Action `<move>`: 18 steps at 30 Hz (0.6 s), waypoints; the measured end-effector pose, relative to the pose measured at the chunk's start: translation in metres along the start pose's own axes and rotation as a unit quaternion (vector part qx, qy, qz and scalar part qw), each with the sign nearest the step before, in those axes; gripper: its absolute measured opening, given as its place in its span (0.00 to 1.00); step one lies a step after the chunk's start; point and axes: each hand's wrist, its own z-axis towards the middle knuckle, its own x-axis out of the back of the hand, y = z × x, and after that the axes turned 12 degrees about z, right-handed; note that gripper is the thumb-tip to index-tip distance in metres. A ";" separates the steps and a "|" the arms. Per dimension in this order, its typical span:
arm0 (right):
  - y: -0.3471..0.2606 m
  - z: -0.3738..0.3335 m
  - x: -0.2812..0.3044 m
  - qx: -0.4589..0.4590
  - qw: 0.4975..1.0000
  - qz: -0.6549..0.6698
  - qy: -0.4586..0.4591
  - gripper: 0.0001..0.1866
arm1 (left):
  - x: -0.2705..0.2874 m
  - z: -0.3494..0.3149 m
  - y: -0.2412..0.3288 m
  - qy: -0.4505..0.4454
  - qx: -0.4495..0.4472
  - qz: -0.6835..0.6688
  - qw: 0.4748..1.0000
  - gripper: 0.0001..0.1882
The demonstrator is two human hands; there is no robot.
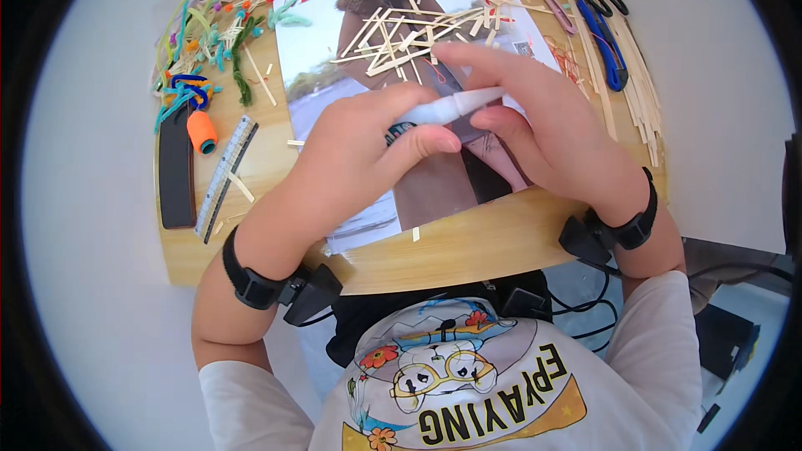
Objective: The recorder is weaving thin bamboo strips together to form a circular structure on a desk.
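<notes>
One bottle point(424, 113), gripped in the left hand point(359, 138), lies crosswise, its nozzle point(476, 100) pointing rightward at the right hand point(555, 121), whose thumb and fingers stand wide apart.

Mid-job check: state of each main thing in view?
Left hand: closed around white bottle.
Right hand: open, fingers near nozzle.
White bottle: nozzle pointing right; cap unclear.
Magazine: closed, cover up.
Short sticks: loosely piled on magazine.
Long strips: lying alongside each other.
Ruler: flat, small stick across its edge.
Orange spool: thread wound on.
Blue-handled tool: lying down, open or shut unclear.
</notes>
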 end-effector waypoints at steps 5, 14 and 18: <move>0.008 0.003 0.012 0.076 0.993 -0.090 -0.019 0.15 | 0.004 0.002 0.000 -0.010 0.006 -0.051 0.999 0.24; 0.005 -0.004 0.014 0.071 0.992 -0.078 -0.070 0.10 | 0.003 -0.006 0.013 -0.012 -0.009 0.064 0.998 0.22; -0.002 -0.003 0.013 0.023 0.995 -0.062 -0.072 0.07 | -0.006 -0.007 0.010 0.030 -0.080 0.136 0.987 0.19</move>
